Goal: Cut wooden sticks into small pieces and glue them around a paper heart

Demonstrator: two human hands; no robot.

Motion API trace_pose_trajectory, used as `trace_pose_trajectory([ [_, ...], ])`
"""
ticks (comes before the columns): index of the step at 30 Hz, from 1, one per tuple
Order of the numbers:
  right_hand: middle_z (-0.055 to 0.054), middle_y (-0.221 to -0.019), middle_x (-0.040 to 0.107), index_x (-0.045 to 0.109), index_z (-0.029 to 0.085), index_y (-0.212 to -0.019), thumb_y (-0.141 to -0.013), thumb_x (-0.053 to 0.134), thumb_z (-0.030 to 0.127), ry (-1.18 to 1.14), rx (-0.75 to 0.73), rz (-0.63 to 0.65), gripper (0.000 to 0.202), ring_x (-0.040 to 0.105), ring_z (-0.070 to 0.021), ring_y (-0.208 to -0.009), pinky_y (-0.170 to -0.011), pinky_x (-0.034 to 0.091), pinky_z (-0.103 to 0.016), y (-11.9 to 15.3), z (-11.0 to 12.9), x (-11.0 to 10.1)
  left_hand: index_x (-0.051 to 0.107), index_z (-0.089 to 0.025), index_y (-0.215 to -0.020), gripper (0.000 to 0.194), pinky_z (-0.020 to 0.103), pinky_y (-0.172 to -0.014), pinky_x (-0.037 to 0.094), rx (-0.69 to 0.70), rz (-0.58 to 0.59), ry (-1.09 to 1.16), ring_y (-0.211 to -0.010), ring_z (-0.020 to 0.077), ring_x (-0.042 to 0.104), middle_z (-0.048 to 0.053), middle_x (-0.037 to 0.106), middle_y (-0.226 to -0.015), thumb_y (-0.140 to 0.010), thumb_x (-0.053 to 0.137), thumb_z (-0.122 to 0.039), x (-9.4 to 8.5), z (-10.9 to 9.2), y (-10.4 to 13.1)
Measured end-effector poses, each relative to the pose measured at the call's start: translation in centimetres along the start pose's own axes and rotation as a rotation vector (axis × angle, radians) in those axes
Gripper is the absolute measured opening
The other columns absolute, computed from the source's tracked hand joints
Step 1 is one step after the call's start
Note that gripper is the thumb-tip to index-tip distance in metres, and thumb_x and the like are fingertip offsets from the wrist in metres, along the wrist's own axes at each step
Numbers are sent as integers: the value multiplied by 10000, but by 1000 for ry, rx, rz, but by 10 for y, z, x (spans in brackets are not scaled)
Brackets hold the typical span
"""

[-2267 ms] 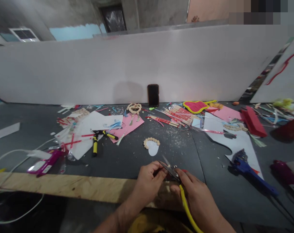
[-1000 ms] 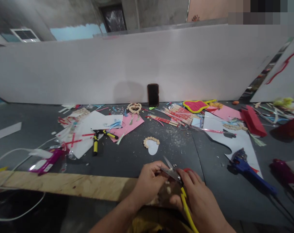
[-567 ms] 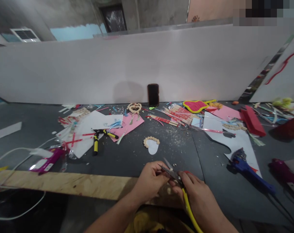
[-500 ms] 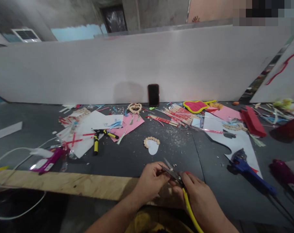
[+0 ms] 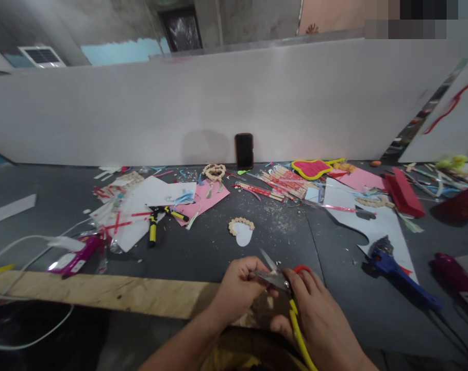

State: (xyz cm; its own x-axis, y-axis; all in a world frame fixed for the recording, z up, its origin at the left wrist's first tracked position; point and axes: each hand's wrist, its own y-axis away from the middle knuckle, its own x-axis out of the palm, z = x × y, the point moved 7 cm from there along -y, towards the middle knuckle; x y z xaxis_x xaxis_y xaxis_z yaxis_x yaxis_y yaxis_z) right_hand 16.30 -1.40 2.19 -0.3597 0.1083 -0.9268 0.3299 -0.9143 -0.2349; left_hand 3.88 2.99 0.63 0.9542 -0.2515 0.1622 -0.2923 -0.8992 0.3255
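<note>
My right hand [image 5: 315,309] grips a pair of scissors [image 5: 281,281] with a yellow handle and a bit of red at the fingers. The blades are spread apart, pointing up and left. Close against the lower blade, my left hand [image 5: 244,288] has its fingers pinched together. A small pale bit shows between the blades, but what the left fingers hold is mostly hidden. Ahead of both hands a white paper heart [image 5: 243,234] lies on the dark table, its upper edge lined with small beige wooden pieces [image 5: 239,222].
Yellow-and-black pliers [image 5: 152,229] and a purple glue gun [image 5: 75,255] lie left. A blue glue gun [image 5: 400,278] is on the right. Patterned sticks [image 5: 280,183] and a phone [image 5: 244,151] are at the back. A wooden strip [image 5: 141,293] runs along the front edge.
The scissor blades have opened wider, and my right thumb has dropped away from the other fingers. My left hand has hardly moved. The paper heart stays in place.
</note>
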Motion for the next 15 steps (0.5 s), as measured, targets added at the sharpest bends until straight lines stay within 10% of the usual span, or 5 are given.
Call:
trace_pose_trajectory([
  [7, -129, -957, 640, 506, 155, -1139, -851, 493, 387, 39, -23, -62, 370, 620, -257, -875, -707, 504, -364, 7, -1, 8, 576, -140, -616, 85, 191, -495, 406, -87, 104, 101, -476, 106, 567, -2, 635, -513, -573, 650, -135, 7, 8, -1],
  [15, -75, -773, 669, 533, 191, -910, -918, 344, 331, -36, 39, 56, 235, 648, -198, -663, -562, 458, -278, 0, -5, 17, 598, -129, -654, 101, 216, -562, 456, 163, -5, -112, -570, 131, 601, 19, 630, -588, -716, 605, -208, 1, -4, -4],
])
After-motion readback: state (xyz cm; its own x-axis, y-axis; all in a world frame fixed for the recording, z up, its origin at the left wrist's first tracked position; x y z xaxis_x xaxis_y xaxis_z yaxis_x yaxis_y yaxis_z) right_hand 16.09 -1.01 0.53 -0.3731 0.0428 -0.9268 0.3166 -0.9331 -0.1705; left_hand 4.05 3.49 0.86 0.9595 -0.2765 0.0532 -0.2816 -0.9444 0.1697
